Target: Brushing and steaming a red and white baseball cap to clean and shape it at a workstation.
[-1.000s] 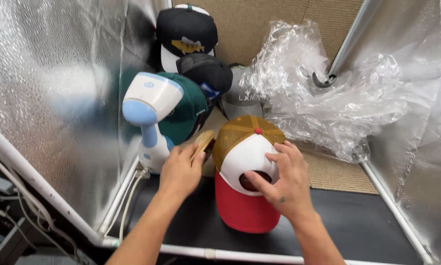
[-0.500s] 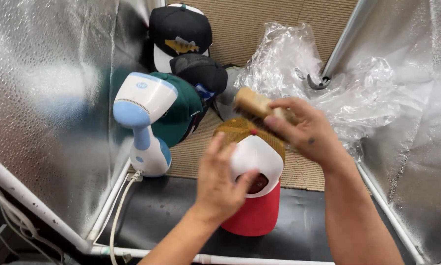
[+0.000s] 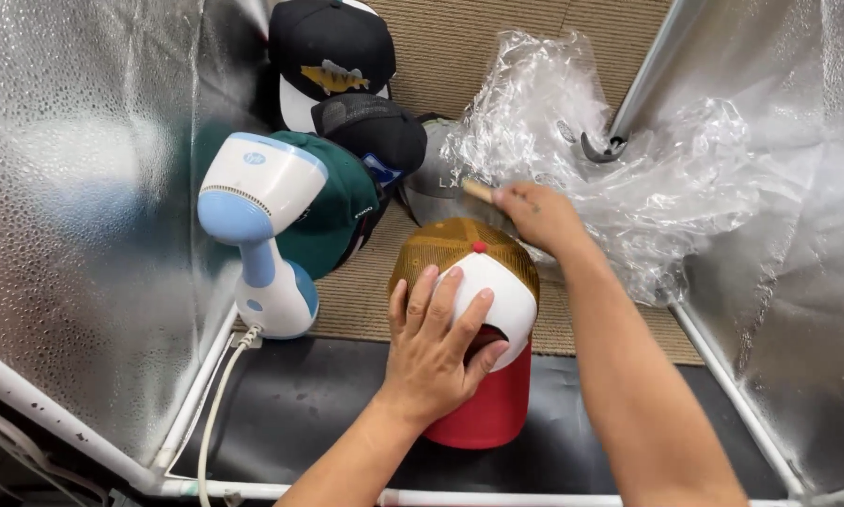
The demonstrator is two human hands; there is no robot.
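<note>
Shiny silver reflective walls (image 3: 74, 188) box in a tan carpet floor, with a black mat (image 3: 328, 404) along the bottom of the frame. Dead centre sits a trucker cap (image 3: 473, 272) with a white front, mustard mesh and a red brim pointing toward the bottom edge. The left hand (image 3: 436, 347) lies flat on the white front panel, fingers spread, pressing rather than gripping. The right hand (image 3: 534, 214) is just above and right of the cap's mesh crown, fingers curled around a small wooden-handled tool (image 3: 479, 191) poking toward upper left. A blue and white handheld steamer (image 3: 262, 235) stands centre left, with a green cap (image 3: 342, 211) behind it.
</note>
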